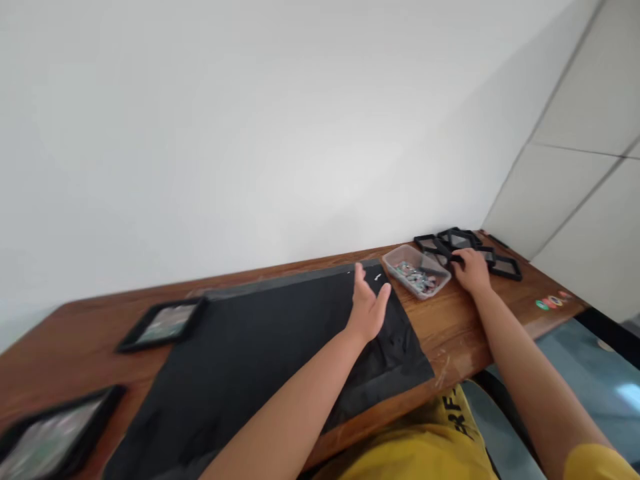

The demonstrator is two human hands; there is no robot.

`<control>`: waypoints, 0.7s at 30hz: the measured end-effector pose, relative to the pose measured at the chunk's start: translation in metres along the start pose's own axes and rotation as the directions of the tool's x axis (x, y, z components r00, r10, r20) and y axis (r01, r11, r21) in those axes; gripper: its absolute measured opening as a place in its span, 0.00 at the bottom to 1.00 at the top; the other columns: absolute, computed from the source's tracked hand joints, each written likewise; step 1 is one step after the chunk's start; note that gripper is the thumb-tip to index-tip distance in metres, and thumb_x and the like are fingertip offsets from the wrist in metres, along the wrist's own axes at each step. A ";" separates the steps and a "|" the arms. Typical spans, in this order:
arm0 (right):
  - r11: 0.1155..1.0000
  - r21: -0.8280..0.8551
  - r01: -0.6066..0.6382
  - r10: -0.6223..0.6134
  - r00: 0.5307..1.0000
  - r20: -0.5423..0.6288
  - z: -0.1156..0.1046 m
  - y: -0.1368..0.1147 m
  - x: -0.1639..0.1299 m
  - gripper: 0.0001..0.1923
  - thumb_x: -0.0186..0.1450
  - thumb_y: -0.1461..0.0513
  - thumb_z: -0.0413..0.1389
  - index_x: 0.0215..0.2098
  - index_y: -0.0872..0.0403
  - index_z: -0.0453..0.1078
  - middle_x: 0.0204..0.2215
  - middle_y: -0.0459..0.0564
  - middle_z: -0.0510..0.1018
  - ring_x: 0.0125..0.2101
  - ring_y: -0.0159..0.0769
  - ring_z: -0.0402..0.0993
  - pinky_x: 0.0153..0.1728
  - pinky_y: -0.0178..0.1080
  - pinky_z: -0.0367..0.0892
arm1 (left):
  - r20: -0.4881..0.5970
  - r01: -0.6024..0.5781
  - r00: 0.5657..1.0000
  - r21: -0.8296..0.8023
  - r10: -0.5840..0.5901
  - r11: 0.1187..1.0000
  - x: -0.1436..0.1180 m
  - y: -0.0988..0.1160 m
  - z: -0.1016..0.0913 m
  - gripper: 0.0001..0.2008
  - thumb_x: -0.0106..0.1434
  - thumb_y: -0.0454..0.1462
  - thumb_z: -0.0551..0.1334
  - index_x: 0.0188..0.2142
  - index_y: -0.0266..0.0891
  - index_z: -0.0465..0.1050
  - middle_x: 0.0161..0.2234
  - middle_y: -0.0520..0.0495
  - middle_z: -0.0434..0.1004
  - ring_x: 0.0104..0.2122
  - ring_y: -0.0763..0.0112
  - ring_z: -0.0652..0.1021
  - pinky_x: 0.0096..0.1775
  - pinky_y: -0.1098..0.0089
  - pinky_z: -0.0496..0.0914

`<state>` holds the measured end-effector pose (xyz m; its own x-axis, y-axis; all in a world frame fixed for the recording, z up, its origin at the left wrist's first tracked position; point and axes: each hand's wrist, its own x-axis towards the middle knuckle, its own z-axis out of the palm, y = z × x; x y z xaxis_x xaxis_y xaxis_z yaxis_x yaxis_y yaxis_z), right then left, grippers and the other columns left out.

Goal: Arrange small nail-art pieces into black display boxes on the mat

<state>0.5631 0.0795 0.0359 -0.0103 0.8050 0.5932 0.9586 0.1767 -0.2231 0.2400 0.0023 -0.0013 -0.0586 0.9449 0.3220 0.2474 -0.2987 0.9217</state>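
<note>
My left hand (pixel 368 308) hovers over the right part of a black sheet (pixel 280 340), its thumb and fingers apart and nothing in it. At the back right, my right hand (pixel 471 271) has its fingers closed on the edge of a small black frame (pixel 444 252), which looks tilted. Around that hand lies a loose pile of similar black frames (pixel 457 237) with clear panes. Between the two hands stands a clear plastic box (pixel 406 255) holding many small coloured pieces (pixel 419 277). My fingertips on the right are partly hidden.
Two filled black frames, one farther back (pixel 193 321) and one nearer (pixel 114 407), lie on the wooden table (pixel 60 353) to the left. Several small round coloured stickers or discs (pixel 549 303) sit near the right edge. A white wall (pixel 250 147) rises behind the table.
</note>
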 end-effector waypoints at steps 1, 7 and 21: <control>1.000 0.010 0.011 -0.011 1.000 -0.017 -0.001 0.000 0.001 0.15 0.63 0.64 0.56 0.45 0.54 0.80 0.44 0.61 0.81 0.46 0.54 0.73 0.51 0.53 0.68 | 0.014 0.010 1.000 0.009 -0.010 1.000 0.000 0.001 0.001 0.52 0.71 0.60 0.57 0.78 0.35 0.33 0.78 0.22 0.42 0.78 0.44 0.53 0.75 0.44 0.47; 0.997 0.042 0.070 -0.067 0.996 -0.063 -0.002 0.014 0.008 0.15 0.62 0.56 0.53 0.41 0.53 0.78 0.39 0.59 0.80 0.43 0.54 0.76 0.48 0.53 0.70 | 0.093 0.061 0.993 0.082 -0.069 0.995 0.001 0.018 0.002 0.51 0.71 0.57 0.57 0.78 0.33 0.34 0.79 0.23 0.41 0.78 0.46 0.51 0.76 0.46 0.46; 0.988 -0.123 -0.091 0.101 0.991 0.084 -0.005 0.020 0.019 0.18 0.51 0.49 0.49 0.34 0.47 0.71 0.31 0.60 0.78 0.42 0.64 0.78 0.48 0.57 0.73 | 0.459 -0.218 0.887 0.335 0.044 0.916 -0.008 0.086 -0.036 0.52 0.71 0.57 0.57 0.79 0.41 0.26 0.81 0.38 0.25 0.79 0.52 0.31 0.75 0.39 0.29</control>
<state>0.5831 0.0957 0.0465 0.0631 0.8633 0.5008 0.9833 0.0321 -0.1793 0.2270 -0.0355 0.0836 0.4025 0.8869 0.2268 0.5638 -0.4354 0.7018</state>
